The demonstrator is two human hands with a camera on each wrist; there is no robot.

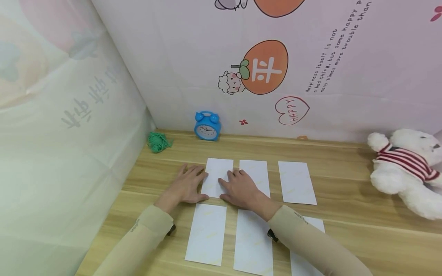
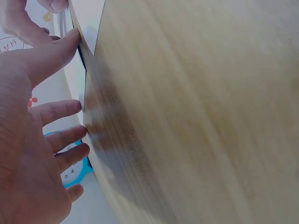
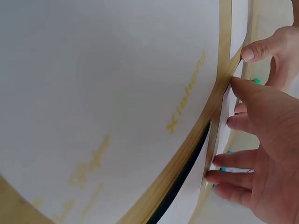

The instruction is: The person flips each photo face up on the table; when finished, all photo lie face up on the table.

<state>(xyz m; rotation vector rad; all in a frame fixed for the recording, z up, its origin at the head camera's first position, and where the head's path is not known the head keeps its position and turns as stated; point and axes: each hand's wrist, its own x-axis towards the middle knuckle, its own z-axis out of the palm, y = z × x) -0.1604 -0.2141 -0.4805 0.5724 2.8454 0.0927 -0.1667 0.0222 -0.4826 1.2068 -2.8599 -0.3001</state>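
"How do we stand?"
"Our left hand [image 1: 188, 184] and right hand [image 1: 241, 189] are spread, at opposite sides of the upper-left white rectangular paper sheet [image 1: 215, 177]."
"Its long axis?"
"Away from us; both hands touch it."

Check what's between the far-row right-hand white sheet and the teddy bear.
Nothing but bare wood tabletop between the white sheet and the teddy bear; the head view shows it.
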